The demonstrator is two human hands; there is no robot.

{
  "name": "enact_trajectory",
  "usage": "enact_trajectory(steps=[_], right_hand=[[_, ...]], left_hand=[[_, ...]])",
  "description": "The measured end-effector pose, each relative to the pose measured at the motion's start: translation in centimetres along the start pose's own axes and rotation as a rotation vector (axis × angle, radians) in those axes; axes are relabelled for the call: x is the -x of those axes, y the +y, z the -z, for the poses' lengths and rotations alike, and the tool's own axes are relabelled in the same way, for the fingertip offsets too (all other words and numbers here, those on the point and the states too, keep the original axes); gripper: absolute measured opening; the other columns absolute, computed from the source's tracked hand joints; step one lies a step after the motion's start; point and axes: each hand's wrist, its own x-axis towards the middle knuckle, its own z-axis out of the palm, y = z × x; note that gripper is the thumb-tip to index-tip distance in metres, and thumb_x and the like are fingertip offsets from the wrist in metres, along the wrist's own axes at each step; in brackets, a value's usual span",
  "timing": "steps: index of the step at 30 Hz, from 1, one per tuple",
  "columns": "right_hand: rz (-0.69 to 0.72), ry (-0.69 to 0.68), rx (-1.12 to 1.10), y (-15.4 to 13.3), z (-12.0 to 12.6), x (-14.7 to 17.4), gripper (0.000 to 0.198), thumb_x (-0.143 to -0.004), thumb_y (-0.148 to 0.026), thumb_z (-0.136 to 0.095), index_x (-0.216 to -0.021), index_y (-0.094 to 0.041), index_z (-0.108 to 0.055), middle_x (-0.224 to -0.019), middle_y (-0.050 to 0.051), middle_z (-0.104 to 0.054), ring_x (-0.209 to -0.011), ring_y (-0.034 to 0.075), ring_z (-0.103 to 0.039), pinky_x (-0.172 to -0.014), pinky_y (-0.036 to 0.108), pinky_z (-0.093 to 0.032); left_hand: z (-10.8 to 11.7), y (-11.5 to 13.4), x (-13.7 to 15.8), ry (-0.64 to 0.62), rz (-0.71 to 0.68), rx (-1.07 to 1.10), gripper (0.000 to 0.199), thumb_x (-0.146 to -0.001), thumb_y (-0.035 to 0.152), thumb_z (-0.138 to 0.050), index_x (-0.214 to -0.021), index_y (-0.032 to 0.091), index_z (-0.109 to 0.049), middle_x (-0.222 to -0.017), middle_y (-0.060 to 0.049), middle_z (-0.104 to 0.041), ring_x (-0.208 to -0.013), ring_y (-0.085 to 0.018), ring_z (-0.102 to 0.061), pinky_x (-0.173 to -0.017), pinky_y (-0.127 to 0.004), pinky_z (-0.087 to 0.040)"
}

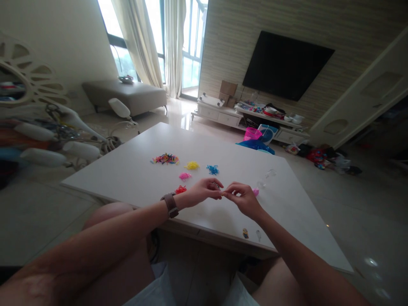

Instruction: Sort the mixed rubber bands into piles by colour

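Above the white table my left hand [204, 190] and my right hand [244, 197] meet, fingertips pinched together. Whatever they hold between them is too small to make out. A brown-strapped watch [171, 205] circles my left wrist. Small loose bands lie in piles: red [181, 189] beside my left hand, pink [185, 176], yellow [191, 165] and blue [212, 169] beyond it, and a mixed-colour heap [165, 159] farther left. A pink item [255, 192] shows partly behind my right hand. Near the front edge lie a small yellow-and-blue figure [245, 233] and a clear piece [258, 235].
Clear plastic pieces [270, 173] lie on the right part of the white table [306, 221]. A pink basket [252, 134] and blue items stand past its far edge. A white lamp-like fixture with several arms [81, 149] is close to the left side.
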Motion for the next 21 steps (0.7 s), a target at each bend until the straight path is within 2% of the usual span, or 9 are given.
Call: enact_trajectory(steps=[5,8,11,15,21], right_hand=[[-0.006,0.093,0.022,0.28,-0.11,-0.13,0.022,-0.085,-0.042,-0.071,-0.075,-0.022,-0.075,-0.077,0.004,-0.068,-0.070,0.017,-0.061,-0.060,0.029,-0.044],[-0.005,0.153,0.030,0.61,0.05,-0.25,0.021,-0.085,-0.040,-0.071,-0.074,-0.022,-0.073,-0.076,0.003,-0.067,-0.069,0.017,-0.060,-0.060,0.029,-0.045],[-0.011,0.190,0.021,0.79,0.31,-0.27,0.020,-0.084,-0.039,-0.071,-0.075,-0.021,-0.073,-0.076,0.003,-0.066,-0.067,0.016,-0.059,-0.060,0.029,-0.045],[-0.029,0.196,0.019,0.73,0.45,-0.18,0.020,-0.084,-0.039,-0.071,-0.076,-0.021,-0.073,-0.076,0.003,-0.066,-0.066,0.016,-0.057,-0.060,0.029,-0.044],[-0.013,0.167,0.016,0.45,0.34,-0.13,0.020,-0.085,-0.039,-0.070,-0.077,-0.021,-0.073,-0.078,0.003,-0.067,-0.068,0.016,-0.060,-0.060,0.029,-0.046]], left_hand=[[-0.15,0.01,-0.24,-0.055,0.019,0.056,0.040,-0.074,0.044,-0.083,-0.092,0.012,-0.067,-0.086,-0.009,-0.073,-0.078,-0.016,-0.068,-0.078,-0.032,-0.052],[0.05,-0.01,-0.40,-0.014,0.028,0.099,0.040,-0.077,0.046,-0.080,-0.092,0.012,-0.065,-0.088,-0.009,-0.073,-0.080,-0.017,-0.069,-0.077,-0.031,-0.052],[0.20,0.09,-0.34,0.034,0.008,0.046,0.038,-0.074,0.040,-0.083,-0.094,0.012,-0.065,-0.088,-0.009,-0.073,-0.080,-0.017,-0.069,-0.077,-0.031,-0.052],[0.19,0.08,-0.24,0.051,-0.041,-0.070,0.035,-0.071,0.033,-0.085,-0.093,0.012,-0.067,-0.082,-0.008,-0.072,-0.078,-0.016,-0.068,-0.075,-0.031,-0.053],[0.17,-0.41,-0.50,0.042,-0.092,-0.123,0.031,-0.075,0.036,-0.082,-0.088,0.012,-0.069,-0.076,-0.007,-0.071,-0.072,-0.015,-0.067,-0.073,-0.030,-0.054]])
